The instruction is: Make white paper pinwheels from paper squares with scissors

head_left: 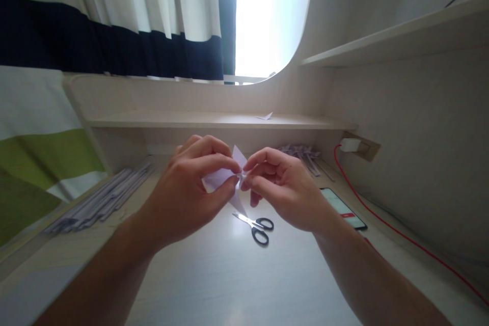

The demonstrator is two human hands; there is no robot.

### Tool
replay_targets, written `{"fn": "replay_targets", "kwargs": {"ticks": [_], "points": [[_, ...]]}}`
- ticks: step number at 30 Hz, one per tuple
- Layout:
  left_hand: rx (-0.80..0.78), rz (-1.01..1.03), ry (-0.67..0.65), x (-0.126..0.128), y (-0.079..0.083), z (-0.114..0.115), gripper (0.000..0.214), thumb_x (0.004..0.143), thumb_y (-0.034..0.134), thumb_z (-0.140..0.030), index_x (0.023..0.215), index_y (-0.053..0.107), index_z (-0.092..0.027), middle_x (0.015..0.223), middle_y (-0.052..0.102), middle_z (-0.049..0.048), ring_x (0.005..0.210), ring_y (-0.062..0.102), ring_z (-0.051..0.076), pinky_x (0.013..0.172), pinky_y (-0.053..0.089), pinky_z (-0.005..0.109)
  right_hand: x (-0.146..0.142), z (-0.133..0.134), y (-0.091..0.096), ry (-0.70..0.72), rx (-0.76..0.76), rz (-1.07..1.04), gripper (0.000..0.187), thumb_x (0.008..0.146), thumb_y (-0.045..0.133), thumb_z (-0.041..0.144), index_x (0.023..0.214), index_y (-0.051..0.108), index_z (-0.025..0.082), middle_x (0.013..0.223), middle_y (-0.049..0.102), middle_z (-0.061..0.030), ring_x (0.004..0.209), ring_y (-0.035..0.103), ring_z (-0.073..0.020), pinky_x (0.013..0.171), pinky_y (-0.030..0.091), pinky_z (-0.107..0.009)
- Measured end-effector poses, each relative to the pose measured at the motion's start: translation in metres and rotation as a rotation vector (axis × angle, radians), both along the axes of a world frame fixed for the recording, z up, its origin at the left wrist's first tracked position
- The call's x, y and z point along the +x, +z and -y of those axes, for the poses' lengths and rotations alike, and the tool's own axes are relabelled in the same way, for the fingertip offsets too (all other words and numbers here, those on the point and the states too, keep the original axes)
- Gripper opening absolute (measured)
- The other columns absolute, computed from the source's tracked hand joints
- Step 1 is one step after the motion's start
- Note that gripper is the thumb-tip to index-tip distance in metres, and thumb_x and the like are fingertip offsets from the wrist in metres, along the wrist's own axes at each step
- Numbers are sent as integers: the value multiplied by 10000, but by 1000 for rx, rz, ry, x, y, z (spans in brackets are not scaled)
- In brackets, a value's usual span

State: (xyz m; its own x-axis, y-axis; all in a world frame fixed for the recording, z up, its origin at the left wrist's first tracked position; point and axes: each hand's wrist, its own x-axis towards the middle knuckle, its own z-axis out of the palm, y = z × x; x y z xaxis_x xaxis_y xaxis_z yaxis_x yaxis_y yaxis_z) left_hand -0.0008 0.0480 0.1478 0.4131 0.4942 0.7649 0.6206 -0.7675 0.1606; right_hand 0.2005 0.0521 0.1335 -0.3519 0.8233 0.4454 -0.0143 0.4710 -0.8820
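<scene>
Between my two hands is a small piece of folded white paper (219,178), raised over the desk, with pointed flaps sticking up, left and down. My left hand (194,178) pinches it from the left with thumb and forefinger. From the right, the thumb and forefinger of my right hand (280,183) close on its middle. The fingertips cover the paper's centre, so the fold there is partly hidden. Below the paper, a pair of scissors (255,225) with black handles lies on the desk, blades towards the upper left.
Long folded paper strips (103,198) are stacked at the left. More folded paper pieces (300,154) lie at the back right. A phone (344,209) rests beside my right wrist, near a red cable (376,216) from a white charger (349,144). A shelf (214,121) spans the back.
</scene>
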Motion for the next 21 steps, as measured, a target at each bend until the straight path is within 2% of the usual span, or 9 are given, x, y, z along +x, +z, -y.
{"fn": "replay_targets", "kwargs": {"ticks": [5,9,21], "points": [[-183,94,-67,-3,3,1,78,878,733,-251,936,782,-231,1005,678,41,923,629,208,721,523,342,2,0,1,71,27,-1,142,897,701,140,1033,668,157,824,750,-31,668,700,-153,570,615,-277],[-290,152,-95,-3,4,1,61,872,747,-274,908,783,-240,1002,673,28,865,643,177,658,530,302,4,1,-3,75,67,20,119,927,700,172,1044,682,180,811,733,-11,650,686,-141,572,599,-272],[-357,184,-105,-4,4,-3,103,879,760,-333,905,793,-239,1004,681,33,896,660,188,709,550,309,4,1,-3,49,107,58,191,938,685,163,1121,723,201,831,746,-10,659,695,-139,602,578,-278]]}}
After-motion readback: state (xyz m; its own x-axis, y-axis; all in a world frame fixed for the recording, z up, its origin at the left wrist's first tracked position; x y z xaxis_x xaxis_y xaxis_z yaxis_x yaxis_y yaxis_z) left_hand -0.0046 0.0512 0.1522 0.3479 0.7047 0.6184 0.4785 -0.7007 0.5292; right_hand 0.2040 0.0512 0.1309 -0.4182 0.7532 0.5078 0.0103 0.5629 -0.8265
